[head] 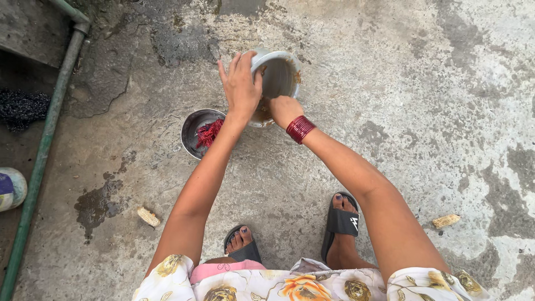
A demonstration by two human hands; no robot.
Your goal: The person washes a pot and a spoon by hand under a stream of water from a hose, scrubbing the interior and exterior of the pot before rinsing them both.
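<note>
left hand (241, 83): clamped on the rim of the metal pot (278, 75), fingers spread over the near-left edge, thumb side toward the opening. Holds the pot tipped on its side.
right hand (281, 108): down at the pot's lower edge, closed into a fist, prob around smth small but can't tell what, it's hidden. Stack of red bangles (300, 129) on the wrist.
metal pot: on the concrete floor (423, 111), straight ahead of the person, mouth tilted toward the camera. Inside looks greyish w/ brown muck along the lower lip.
small steel bowl (196, 129): just left of the pot, near touching it, sits on the floor. Red scrubber (209, 132) lying in it, partly behind the left forearm.
feet: both in black slippers (341, 222), planted apart, person bending over, floral cloth at the bottom edge.
corn cobs: one bare cob (149, 216) on the floor to the left, another cob (446, 221) off to the right, both well apart from the pot.
green pipe (47, 128): runs along the left side of the floor, top to bottom.
floor: patchy, w/ dark damp stains.
</note>
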